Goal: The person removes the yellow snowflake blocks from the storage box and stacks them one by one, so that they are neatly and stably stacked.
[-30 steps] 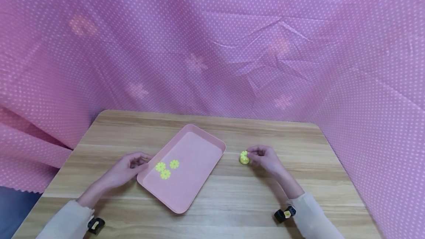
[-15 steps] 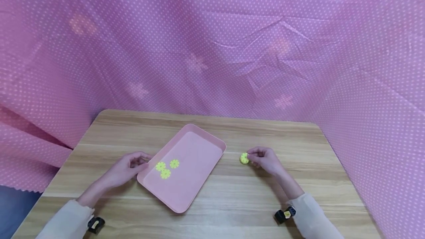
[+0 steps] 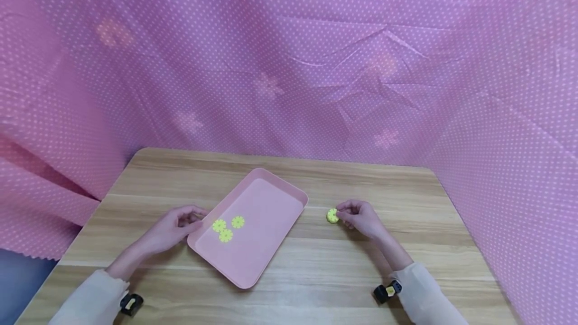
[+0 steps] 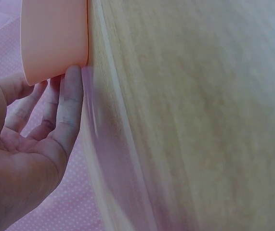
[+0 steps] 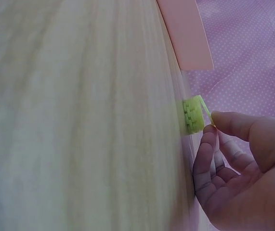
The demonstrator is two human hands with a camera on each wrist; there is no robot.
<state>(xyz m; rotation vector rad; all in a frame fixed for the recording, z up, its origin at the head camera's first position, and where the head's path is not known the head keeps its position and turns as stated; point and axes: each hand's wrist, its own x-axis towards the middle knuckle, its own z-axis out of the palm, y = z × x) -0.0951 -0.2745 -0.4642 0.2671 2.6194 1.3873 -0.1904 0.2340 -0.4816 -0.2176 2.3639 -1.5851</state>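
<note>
In the head view, your left hand [image 3: 177, 225] is at lower left, thumb at the rim and fingers against the outer side, holding the edge of the pink tray [image 3: 264, 214]. The tray lies at a slant on the wooden table [image 3: 307, 270], and three yellow flower-shaped discs [image 3: 226, 235] lie flat towards its left end, two touching and the third just beside them. Right of centre, your right hand [image 3: 363, 219] is at a small yellow stack [image 3: 331, 221] on the table, well apart from the tray. You wear pale sleeves [image 3: 92, 297] and black wrist cameras [image 3: 132, 304]; pink dotted cloth [image 3: 271, 64] fills the upper frame.

In the left wrist view, at upper left, your fingertips touch the tray's outer wall, and your thumb meets its rim.

In the right wrist view, right of centre, your thumb and index finger pinch one thin yellow-green piece [image 5: 206, 111], tilted just beside the stack; you cannot tell here whether they touch. The tray's end shows at upper right.
</note>
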